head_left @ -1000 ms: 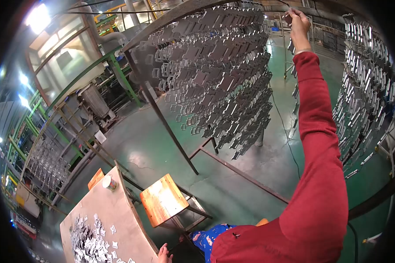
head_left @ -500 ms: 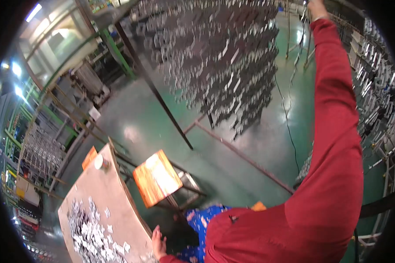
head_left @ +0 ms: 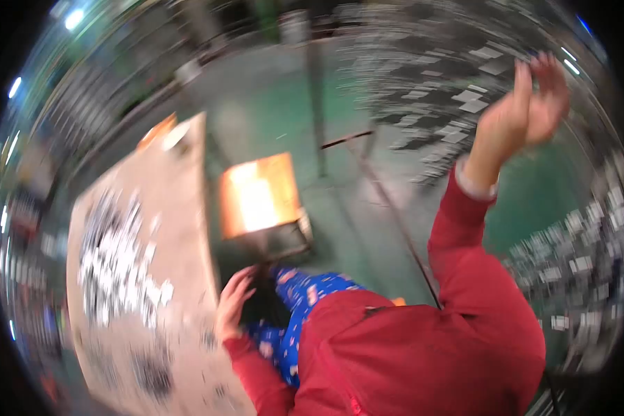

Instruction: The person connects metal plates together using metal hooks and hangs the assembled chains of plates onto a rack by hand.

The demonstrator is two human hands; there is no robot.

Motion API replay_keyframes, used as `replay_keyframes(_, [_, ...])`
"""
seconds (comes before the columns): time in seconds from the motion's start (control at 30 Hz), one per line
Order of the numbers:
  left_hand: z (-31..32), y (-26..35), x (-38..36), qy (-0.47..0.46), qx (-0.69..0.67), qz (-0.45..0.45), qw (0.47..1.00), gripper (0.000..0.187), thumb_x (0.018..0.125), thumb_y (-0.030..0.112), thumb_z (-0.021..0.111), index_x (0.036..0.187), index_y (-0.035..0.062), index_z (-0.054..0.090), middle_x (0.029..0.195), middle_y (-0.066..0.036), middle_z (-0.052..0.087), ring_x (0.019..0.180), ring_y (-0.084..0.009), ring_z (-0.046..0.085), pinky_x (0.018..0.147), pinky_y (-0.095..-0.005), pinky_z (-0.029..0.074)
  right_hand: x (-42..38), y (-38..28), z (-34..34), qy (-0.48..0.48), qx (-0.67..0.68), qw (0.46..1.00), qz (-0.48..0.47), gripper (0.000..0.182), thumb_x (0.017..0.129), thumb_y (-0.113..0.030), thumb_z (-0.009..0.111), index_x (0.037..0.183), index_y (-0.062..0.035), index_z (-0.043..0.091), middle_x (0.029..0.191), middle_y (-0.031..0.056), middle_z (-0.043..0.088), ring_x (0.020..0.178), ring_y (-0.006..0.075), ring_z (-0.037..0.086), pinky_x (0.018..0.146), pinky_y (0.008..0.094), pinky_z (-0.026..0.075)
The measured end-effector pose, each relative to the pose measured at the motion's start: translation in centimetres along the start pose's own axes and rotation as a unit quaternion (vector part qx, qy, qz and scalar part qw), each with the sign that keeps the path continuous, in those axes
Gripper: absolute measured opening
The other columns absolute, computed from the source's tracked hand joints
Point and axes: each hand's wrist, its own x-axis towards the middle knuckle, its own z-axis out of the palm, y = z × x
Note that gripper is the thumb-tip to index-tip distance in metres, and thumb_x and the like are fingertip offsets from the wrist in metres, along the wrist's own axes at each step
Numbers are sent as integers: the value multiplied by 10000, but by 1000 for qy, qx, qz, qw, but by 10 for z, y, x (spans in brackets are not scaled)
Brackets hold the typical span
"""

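My left hand hangs at the right edge of the table, its fingers loosely apart and nothing in them. A heap of small silvery metal pieces lies on the table to its left, smeared by motion. My right hand is raised at the upper right with fingers stretched out, and no object shows in it. Behind it, many flat grey pieces hang in rows, blurred.
An orange wooden stool stands beside the table. A light-coloured cup sits at the table's far end. A thin metal rack bar runs low above the green floor. More hanging pieces are at the right.
The view has swung, blurring the surroundings. My right hand has come down from high at the upper right and bent in closer. My left hand stays by the table edge.
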Motion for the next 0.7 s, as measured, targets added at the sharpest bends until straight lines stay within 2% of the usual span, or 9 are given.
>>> replay_keyframes(0.07, [8,9,-10,-58,0,19,998,325,941,207,494,1221,47,531,1205,-66,550,1099,-148,520,891,-292,444,-103,-54,52,-75,121,983,117,334,802,87,581,1119,27,494,1088,137,542,962,168,543,782,279,473])
replay_keyframes(0.13, [12,8,-31,-88,44,77,992,232,928,206,524,1044,28,618,924,-1,613,839,-98,551,751,-245,459,-178,-105,94,-160,175,944,228,313,820,93,559,1122,42,497,1095,143,547,938,181,566,799,288,484])
replay_keyframes(0.17, [9,-3,-45,-37,92,80,992,211,898,232,571,952,34,619,834,-7,603,777,-96,530,701,-240,441,-207,-130,109,-224,185,913,286,306,828,91,550,1127,49,497,1105,147,550,941,186,570,807,289,486])
replay_keyframes(0.23, [6,-4,-80,64,225,107,966,212,846,252,636,892,47,607,794,-23,602,751,-100,534,677,-243,438,-237,-169,132,-210,257,867,371,290,843,84,541,1129,54,507,1112,155,561,960,193,571,812,288,490])
replay_keyframes(0.4, [-32,-39,-173,346,90,-7,934,189,799,203,678,862,36,612,769,-27,614,710,-113,553,654,-260,450,-266,-210,157,-228,320,818,420,257,857,87,522,1113,58,523,1101,158,574,961,195,574,802,290,494])
replay_keyframes(0.43, [-49,-61,-181,426,129,50,894,182,803,184,667,887,27,628,776,-27,624,711,-115,563,664,-264,460,-271,-208,159,-232,320,815,424,249,861,87,517,1108,59,528,1099,158,574,958,195,575,799,289,494])
replay_keyframes(0.47, [-58,-57,-188,483,116,-11,868,180,808,169,655,889,8,655,788,-37,639,728,-109,574,675,-272,464,-275,-198,159,-261,304,815,418,216,864,96,499,1070,60,553,1083,150,574,941,192,572,793,281,489])
replay_keyframes(0.57, [-99,-73,-186,632,141,6,762,170,811,159,647,882,8,678,795,-71,654,726,-154,605,673,-294,471,-287,-177,151,-300,284,820,396,197,858,109,494,1028,56,579,1066,139,570,928,181,563,790,274,480])
replay_keyframes(0.7, [-136,-72,-164,629,359,47,688,139,785,133,653,882,45,698,819,-101,638,772,-246,591,709,-334,467,-299,-148,134,-355,262,800,406,180,862,99,476,994,49,588,1046,108,560,929,171,552,801,273,467])
